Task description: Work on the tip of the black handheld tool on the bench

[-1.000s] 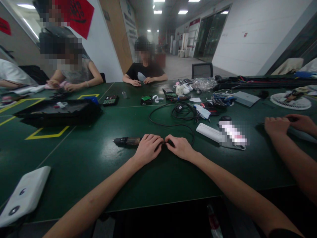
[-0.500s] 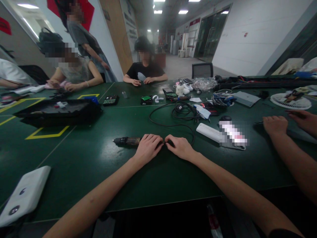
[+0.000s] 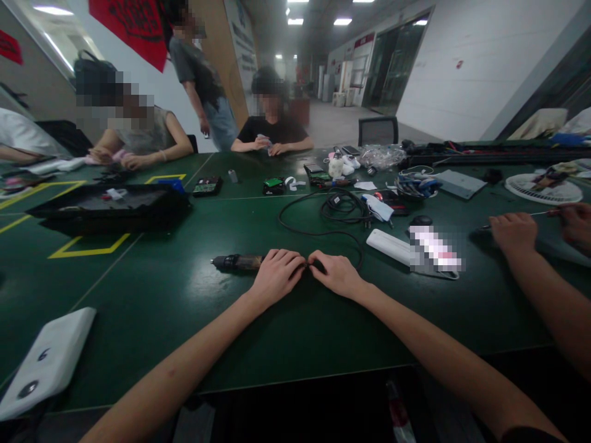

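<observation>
Crosswise on the green table [image 3: 258, 332], the electric screwdriver [image 3: 237, 263] points its tip left, its rear clasped by the left hand [image 3: 278, 271], just beside the right hand [image 3: 336, 272], which pinches what looks like the black cable [image 3: 318, 235].

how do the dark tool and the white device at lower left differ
The dark tool is slim and rod-like; the white device is broad and blocky. The left grip covers part of the dark tool, while no grip touches the white device. Both are longer than wide.
</observation>
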{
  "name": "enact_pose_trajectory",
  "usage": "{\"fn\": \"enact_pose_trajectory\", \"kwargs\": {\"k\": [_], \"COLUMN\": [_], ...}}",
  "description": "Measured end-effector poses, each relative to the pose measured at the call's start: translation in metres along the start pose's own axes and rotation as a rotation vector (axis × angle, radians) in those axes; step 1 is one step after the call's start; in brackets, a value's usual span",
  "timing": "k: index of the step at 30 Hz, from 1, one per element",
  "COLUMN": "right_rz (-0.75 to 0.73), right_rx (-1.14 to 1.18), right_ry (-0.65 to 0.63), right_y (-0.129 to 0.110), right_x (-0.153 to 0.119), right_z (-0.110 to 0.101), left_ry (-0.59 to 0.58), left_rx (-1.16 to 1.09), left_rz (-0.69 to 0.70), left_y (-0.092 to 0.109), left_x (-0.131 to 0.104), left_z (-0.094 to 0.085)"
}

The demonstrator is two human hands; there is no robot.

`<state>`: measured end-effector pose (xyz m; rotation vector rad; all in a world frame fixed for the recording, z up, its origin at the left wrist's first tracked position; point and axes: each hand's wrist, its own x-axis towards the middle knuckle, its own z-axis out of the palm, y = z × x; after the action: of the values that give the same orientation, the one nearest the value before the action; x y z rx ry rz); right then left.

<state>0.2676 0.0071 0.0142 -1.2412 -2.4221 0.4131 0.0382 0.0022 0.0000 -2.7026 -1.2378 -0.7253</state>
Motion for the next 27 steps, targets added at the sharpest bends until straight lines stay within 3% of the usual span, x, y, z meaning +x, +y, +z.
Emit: {"fn": "enact_pose_trajectory", "kwargs": {"k": [27], "right_rz": [0.011], "right_rx": [-0.003], "right_ry": [0.007], "right_y": [-0.0008], "right_x": [0.0004], "right_z": [0.0004], "left_ry": [-0.003], "left_rx": [-0.006], "left_rz": [0.012], "left_y": [0.0018], "left_x": [-0.0005], "left_z": [-0.0016]}}
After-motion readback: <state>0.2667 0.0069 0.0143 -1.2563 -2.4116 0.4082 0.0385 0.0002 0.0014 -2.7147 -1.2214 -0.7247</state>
